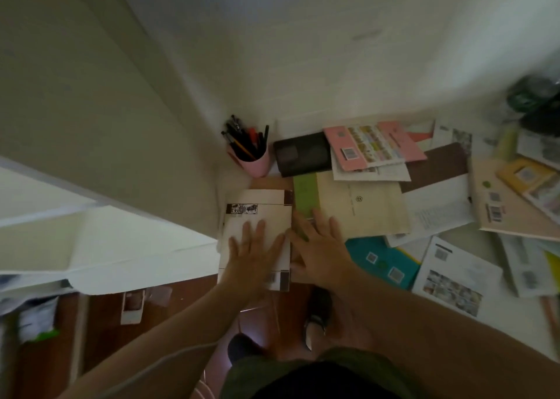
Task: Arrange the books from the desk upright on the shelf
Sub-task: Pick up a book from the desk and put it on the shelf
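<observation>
Both hands [254,247] [318,244] lie flat, apparently on cream books [260,213].

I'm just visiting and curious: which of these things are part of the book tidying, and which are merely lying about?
Job:
cream books under the left hand
green-spined book by the right hand
teal book
pink book
shelf

Lying about:
pen cup
black case
</observation>
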Demonstrator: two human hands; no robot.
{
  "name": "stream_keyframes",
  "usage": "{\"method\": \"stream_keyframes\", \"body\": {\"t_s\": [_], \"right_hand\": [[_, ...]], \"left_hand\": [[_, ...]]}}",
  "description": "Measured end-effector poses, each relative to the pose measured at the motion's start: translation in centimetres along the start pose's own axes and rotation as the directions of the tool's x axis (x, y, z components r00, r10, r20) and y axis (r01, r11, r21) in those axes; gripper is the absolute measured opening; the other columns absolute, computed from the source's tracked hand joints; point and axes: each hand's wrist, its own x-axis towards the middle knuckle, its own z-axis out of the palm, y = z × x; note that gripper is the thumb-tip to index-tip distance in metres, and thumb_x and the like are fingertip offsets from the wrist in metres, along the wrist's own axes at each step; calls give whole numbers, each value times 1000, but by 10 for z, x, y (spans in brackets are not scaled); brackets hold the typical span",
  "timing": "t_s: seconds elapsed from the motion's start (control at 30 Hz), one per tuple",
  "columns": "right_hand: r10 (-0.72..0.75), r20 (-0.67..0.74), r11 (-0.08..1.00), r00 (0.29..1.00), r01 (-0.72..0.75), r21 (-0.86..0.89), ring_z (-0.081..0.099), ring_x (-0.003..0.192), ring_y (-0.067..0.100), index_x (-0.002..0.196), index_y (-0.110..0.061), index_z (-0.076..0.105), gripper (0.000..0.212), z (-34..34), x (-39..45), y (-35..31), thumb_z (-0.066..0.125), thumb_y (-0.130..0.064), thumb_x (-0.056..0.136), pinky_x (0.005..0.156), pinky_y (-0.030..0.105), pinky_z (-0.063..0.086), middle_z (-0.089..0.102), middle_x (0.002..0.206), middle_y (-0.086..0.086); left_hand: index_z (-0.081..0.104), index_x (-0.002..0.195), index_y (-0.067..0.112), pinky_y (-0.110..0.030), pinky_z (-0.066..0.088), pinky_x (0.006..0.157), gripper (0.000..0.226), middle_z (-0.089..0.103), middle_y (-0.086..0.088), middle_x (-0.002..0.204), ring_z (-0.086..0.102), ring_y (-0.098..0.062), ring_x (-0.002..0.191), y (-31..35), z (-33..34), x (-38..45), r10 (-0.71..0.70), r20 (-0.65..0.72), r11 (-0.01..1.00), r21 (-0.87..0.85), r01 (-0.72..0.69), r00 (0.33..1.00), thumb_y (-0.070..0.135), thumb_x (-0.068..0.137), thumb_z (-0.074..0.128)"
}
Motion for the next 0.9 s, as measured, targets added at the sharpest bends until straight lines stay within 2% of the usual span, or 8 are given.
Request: {"method": "stream_keyframes", "body": {"t_s": [0.13,0.2,0.3,0.4,0.47,0.57,0.63,0.9], "right_hand": [[18,-8,990,1000,-17,141,-9,159,38,163,-40,8,93,-6,3,3,64,-55,91,123,63,-4,-2,175,-4],[75,-8,959,997,-70,274,2,160,33,165,-38,-1,105,-16,5,3,72,-41,89,126,60,4,9,174,-3],[231,-70,765,970,-137,630,41,139,21,163,-34,20,82,-28,14,2,67,-40,95,119,49,33,45,151,-1],[175,-75,570,982,-39,821,58,122,14,142,-44,43,48,-41,14,-7,59,-55,97,101,39,52,58,136,-10],[140,-40,297,989,-3,955,62,123,13,144,-44,43,51,-53,13,-17,65,-53,99,93,33,57,60,139,-12],[101,148,-345,984,-105,933,66,122,28,142,-42,49,59,-64,13,-28,76,-37,90,91,58,61,65,137,0],[115,156,-500,981,-79,862,68,121,35,140,-38,54,61,-65,13,-26,77,-13,89,90,67,58,68,134,5],[281,64,-117,958,-32,993,74,111,24,143,-36,51,71,-76,6,4,71,8,90,88,57,62,75,124,0]], "left_hand": [[-9,165,27,-65,24,122,101,-9,-18,172,-1,-48,156,-1,-27,-15,83,52,986,-151,-74,995,50,96,60],[16,166,28,-49,40,117,75,29,-14,168,36,-36,150,-7,-54,-27,-90,-7,833,-549,72,996,33,103,56],[63,136,19,-49,59,89,32,74,-10,112,72,-36,102,-13,-96,-42,-586,75,144,-970,195,807,29,106,55],[61,135,9,-61,55,97,35,70,-18,129,66,-43,120,-21,-119,-53,-433,197,-587,-802,-110,880,26,104,59],[53,146,5,-69,47,104,46,58,-25,145,57,-47,131,-22,-132,-57,-278,178,-805,-579,-128,944,27,105,53],[53,146,3,-65,50,102,50,59,-28,142,61,-45,128,-12,-138,-63,-154,227,-902,-429,-43,962,31,109,37],[38,155,4,-68,41,110,50,49,-29,152,50,-48,138,-9,-130,-70,-123,181,-901,-432,-34,976,26,110,36],[51,142,0,-55,58,96,55,62,-31,134,62,-48,122,-13,-96,-88,-220,347,-782,-621,48,912,-8,88,55]]}}
